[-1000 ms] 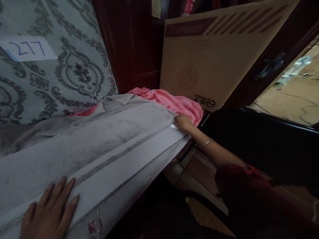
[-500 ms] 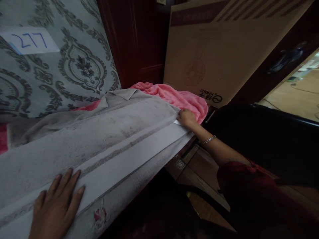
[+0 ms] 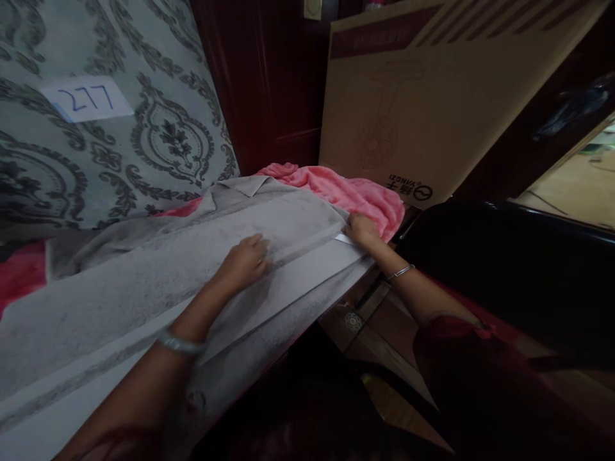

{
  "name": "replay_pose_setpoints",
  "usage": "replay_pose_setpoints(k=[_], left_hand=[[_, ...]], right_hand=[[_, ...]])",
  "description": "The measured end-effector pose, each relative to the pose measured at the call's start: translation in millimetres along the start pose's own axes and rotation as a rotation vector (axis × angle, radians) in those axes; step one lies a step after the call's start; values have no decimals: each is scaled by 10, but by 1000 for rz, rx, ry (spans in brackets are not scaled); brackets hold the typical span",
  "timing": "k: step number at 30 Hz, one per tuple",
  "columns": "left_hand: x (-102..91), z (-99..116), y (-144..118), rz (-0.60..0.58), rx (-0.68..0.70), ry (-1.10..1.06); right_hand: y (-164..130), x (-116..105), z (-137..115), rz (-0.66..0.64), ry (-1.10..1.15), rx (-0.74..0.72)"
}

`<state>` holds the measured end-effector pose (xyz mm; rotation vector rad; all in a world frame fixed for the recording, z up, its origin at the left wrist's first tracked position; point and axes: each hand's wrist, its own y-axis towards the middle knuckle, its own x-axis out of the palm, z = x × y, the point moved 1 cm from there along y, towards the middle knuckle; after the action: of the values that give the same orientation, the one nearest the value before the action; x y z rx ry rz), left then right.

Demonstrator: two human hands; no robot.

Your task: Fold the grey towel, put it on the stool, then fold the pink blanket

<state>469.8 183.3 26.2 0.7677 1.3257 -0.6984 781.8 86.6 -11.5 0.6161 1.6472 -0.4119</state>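
A long grey cloth [image 3: 158, 282] with pale bands lies spread across a raised surface. Along its near side runs a flat white strip [image 3: 298, 282]. My right hand [image 3: 362, 230] is closed at the far right end, fingers wrapped on the cloth's edge beside the strip's tip; its fingertips are partly hidden. Over the middle of the cloth is my left hand [image 3: 247, 259], fingers curled in and slightly blurred. Whether anything is inside it, or whether it touches the cloth, I cannot tell. Pink plush fabric [image 3: 355, 192] shows beneath the far edge.
A large cardboard box [image 3: 413, 109] stands behind the right end, against a dark red door [image 3: 273, 83]. Patterned wallpaper [image 3: 173, 141] with a paper marked 277 [image 3: 91, 99] is at the left. A black seat-like surface [image 3: 519, 275] lies at right, tiled floor [image 3: 379, 314] below.
My left hand has moved from lying flat with spread fingers at the lower left to the middle of the cloth, fingers now curled. My right hand keeps its hold at the far end.
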Motion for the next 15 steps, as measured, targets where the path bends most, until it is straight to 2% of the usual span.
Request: replay_pose_setpoints(k=[2, 5, 12, 15], left_hand=[[54, 6, 329, 31, -96, 30], [145, 19, 646, 72, -235, 27], [313, 35, 999, 90, -490, 73], [337, -57, 1083, 102, -509, 61]], right_hand=[[-11, 31, 26, 12, 26, 8], [-42, 97, 47, 41, 60, 17], [-113, 246, 29, 154, 115, 34], [-102, 306, 34, 196, 139, 20]])
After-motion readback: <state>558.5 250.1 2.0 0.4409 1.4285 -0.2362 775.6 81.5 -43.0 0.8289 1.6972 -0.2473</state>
